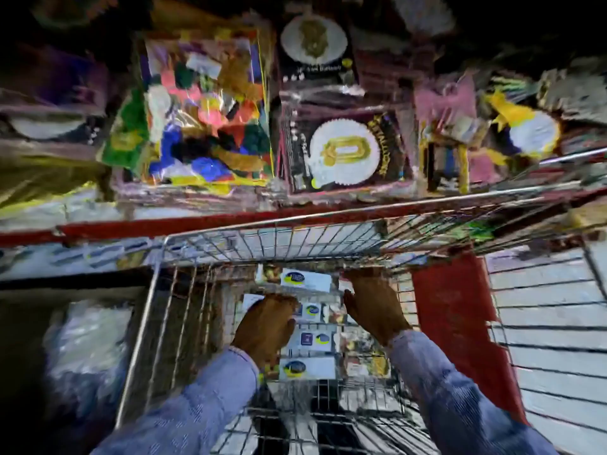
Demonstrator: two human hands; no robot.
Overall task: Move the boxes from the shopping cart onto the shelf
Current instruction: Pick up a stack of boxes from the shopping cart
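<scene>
Both hands reach into the wire shopping cart [184, 323]: left hand [266, 326] and right hand [374, 307], fingers spread open, flank white boxes [308, 343] bearing illegible blue-and-yellow oval logos.

Retail shop aisle: wire shopping cart [269, 238] parked against red-edged shelf [197, 221]; packaged party goods [203, 116] stacked above shelf edge.

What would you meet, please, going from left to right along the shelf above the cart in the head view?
Colourful confetti bag → black packet with a gold zero balloon → pink packet → yellow and white decoration.
</scene>
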